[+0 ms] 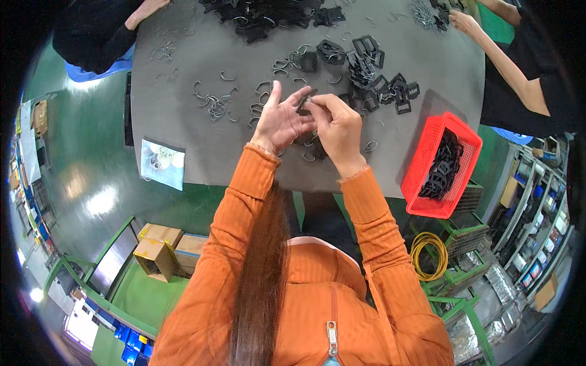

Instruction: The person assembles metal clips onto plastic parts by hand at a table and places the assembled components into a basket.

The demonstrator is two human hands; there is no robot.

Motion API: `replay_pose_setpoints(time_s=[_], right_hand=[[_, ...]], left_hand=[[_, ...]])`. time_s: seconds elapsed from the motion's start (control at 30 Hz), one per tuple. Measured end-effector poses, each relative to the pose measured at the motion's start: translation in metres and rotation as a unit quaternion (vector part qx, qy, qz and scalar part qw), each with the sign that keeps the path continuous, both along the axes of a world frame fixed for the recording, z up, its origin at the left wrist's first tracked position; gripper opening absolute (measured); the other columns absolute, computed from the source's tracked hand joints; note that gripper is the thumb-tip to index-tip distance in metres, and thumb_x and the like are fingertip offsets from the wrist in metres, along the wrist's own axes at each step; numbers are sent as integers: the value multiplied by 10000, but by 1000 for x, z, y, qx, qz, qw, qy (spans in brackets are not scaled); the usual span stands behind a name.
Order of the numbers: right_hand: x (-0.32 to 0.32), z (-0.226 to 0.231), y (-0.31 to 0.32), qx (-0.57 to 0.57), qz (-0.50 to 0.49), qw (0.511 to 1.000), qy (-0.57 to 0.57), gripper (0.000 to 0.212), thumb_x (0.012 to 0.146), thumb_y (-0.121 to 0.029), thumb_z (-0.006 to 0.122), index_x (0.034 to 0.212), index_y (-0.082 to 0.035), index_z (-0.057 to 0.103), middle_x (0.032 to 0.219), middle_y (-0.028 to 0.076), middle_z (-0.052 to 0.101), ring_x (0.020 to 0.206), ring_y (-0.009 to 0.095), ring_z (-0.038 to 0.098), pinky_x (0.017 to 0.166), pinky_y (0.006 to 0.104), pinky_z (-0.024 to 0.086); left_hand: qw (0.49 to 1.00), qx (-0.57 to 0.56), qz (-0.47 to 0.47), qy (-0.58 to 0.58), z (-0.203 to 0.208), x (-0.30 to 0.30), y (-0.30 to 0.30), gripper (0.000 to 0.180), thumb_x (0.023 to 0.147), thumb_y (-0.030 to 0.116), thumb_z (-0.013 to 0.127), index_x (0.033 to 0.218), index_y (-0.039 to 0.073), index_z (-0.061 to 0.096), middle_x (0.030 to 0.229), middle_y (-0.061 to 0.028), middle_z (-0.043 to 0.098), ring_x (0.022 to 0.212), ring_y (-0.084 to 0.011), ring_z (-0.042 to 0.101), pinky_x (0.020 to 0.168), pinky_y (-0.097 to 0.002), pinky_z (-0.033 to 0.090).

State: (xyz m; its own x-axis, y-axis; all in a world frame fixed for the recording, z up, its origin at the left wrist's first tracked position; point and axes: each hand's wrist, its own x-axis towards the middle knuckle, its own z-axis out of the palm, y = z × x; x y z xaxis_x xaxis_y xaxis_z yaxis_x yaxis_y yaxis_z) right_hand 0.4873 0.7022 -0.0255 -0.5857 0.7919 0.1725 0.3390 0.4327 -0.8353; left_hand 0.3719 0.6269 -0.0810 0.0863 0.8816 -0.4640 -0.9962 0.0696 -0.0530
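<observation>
My left hand (280,122) is turned palm up over the table, its thumb sticking out and its fingers curved around a small black plastic buckle (303,109), mostly hidden. Against it, my right hand (337,125) pinches thumb and forefinger together; what sits between those fingertips is too small to make out. Bent metal wire loops (217,107) lie loose left of my hands, with more just beyond the left fingers. Black rectangular buckles (366,67) are heaped beyond my right hand.
A red plastic basket (444,122) of black buckles stands at the table's right edge. A clear bag (163,163) lies at the left edge. Co-workers' hands reach in at far left (146,9) and far right (467,23). A large black pile (262,15) covers the far side.
</observation>
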Motion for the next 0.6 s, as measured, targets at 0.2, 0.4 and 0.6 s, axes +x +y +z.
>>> replay_pose_setpoints(time_s=[0.2,0.4,0.6], right_hand=[[-9,-5,0,-50,-21,998,9,42,809,-53,644,823,-24,616,722,102,628,615,225,624,557,293,481],[-14,-23,4,-196,-73,978,10,78,843,-55,629,901,-3,637,739,57,662,658,92,604,609,252,482],[-24,-19,5,-274,-93,957,11,60,839,-42,620,883,-1,627,745,67,651,667,121,612,619,265,485]], left_hand=[[985,-115,78,106,-23,-13,7,335,919,163,562,1187,3,440,1124,-154,558,989,-241,590,852,-362,530],[995,-70,-32,63,-22,-27,-3,185,908,150,579,1044,27,556,995,-83,624,927,-214,626,833,-400,545],[996,-15,-48,77,-11,-41,-4,189,917,199,573,1043,59,556,997,-58,623,978,-242,611,861,-487,512]])
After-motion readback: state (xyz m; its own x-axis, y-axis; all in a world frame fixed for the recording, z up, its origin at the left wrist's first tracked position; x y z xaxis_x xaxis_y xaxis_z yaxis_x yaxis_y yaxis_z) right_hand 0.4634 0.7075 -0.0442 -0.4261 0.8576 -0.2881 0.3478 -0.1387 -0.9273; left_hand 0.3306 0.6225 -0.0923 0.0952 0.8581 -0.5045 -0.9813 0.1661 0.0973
